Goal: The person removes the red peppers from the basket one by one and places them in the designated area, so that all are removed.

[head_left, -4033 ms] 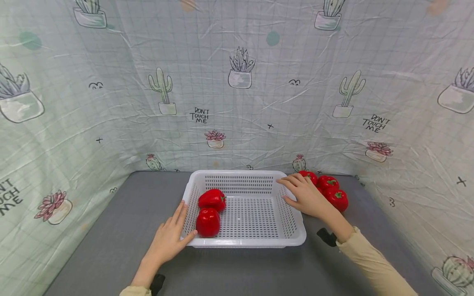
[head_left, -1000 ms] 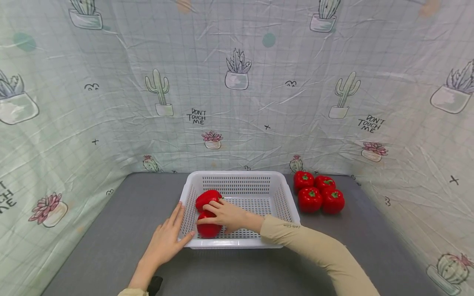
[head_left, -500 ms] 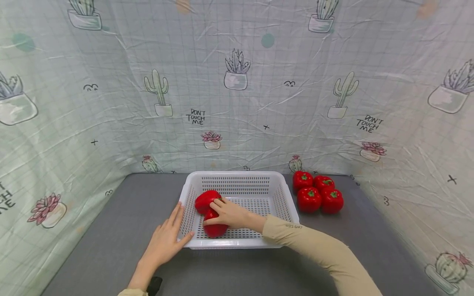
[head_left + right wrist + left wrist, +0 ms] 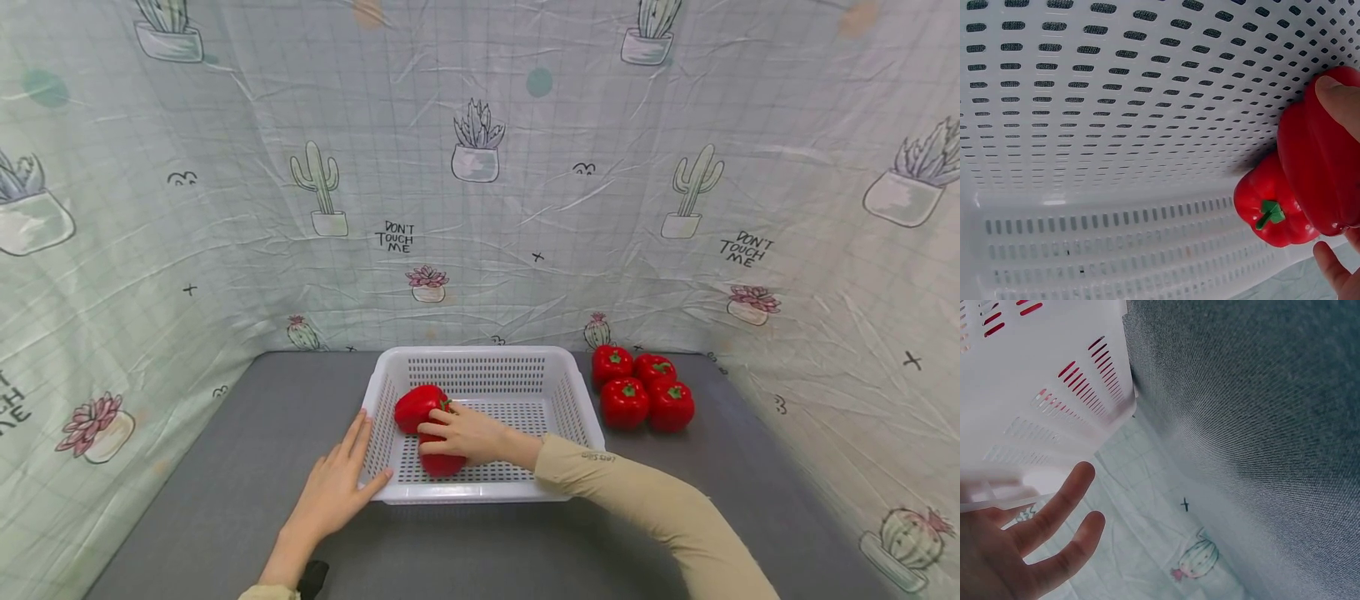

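My right hand (image 4: 474,435) reaches into a white perforated plastic basket (image 4: 480,493) and grips a red bell pepper (image 4: 442,465). In the right wrist view, the thumb (image 4: 1341,103) lies along one side of this bell pepper and other fingertips show at its lower end. Right beside it in the basket lies a second red bell pepper (image 4: 417,409), its green stem visible in the right wrist view. At the basket's left front corner, my left hand (image 4: 336,487) rests on the rim with fingers extended. Two of those fingers (image 4: 1075,487) show outside the basket wall in the left wrist view.
Several red bell peppers (image 4: 625,403) stand grouped on the grey table (image 4: 300,408) to the right of the basket. A cactus-print curtain (image 4: 480,250) encloses the back and both sides. The right sleeve (image 4: 637,492) crosses over the basket's right front corner.
My right hand has come from the basket's right rim into the basket and gripped the front bell pepper, shifting it slightly right and turning it. My left hand stays on the rim.
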`<act>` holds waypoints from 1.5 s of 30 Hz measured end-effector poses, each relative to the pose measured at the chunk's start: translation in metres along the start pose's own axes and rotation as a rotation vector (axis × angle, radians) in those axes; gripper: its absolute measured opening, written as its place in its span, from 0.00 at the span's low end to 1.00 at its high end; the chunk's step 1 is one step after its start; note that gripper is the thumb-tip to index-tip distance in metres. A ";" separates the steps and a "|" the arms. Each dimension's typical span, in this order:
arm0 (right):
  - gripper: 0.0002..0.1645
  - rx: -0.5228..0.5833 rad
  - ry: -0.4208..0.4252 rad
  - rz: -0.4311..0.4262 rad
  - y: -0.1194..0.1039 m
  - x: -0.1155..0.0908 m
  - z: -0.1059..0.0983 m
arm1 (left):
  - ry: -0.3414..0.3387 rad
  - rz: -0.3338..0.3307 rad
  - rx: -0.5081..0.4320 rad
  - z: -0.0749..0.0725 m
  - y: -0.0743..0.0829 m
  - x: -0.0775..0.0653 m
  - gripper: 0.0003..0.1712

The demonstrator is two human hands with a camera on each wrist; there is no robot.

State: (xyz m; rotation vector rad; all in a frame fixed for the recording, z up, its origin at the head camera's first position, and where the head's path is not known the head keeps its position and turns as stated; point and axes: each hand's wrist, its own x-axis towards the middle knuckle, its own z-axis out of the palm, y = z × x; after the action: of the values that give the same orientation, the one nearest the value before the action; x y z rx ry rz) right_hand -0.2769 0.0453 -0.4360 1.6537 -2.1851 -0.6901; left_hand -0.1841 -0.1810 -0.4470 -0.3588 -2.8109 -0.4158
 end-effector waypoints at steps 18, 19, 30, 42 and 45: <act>0.44 -0.044 -0.080 0.013 0.004 -0.010 -0.003 | -0.002 -0.004 -0.003 0.000 0.000 0.000 0.46; 0.45 -0.029 -0.078 0.016 0.005 -0.011 -0.003 | 0.000 -0.003 -0.004 0.000 0.000 0.001 0.46; 0.48 0.073 -0.087 0.081 0.019 -0.025 -0.015 | 0.009 0.007 -0.003 0.000 0.001 0.001 0.46; 0.50 0.068 -0.053 0.084 0.031 -0.041 -0.038 | 0.007 0.007 0.001 -0.001 0.001 0.000 0.46; 0.51 0.069 -0.059 0.095 0.033 -0.047 -0.046 | 0.010 0.009 0.000 -0.001 0.001 0.001 0.46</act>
State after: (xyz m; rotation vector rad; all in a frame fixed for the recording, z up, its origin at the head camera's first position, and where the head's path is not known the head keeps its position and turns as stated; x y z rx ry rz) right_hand -0.2669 0.0893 -0.3777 1.5688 -2.3371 -0.6517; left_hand -0.1842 -0.1805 -0.4462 -0.3685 -2.7981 -0.4139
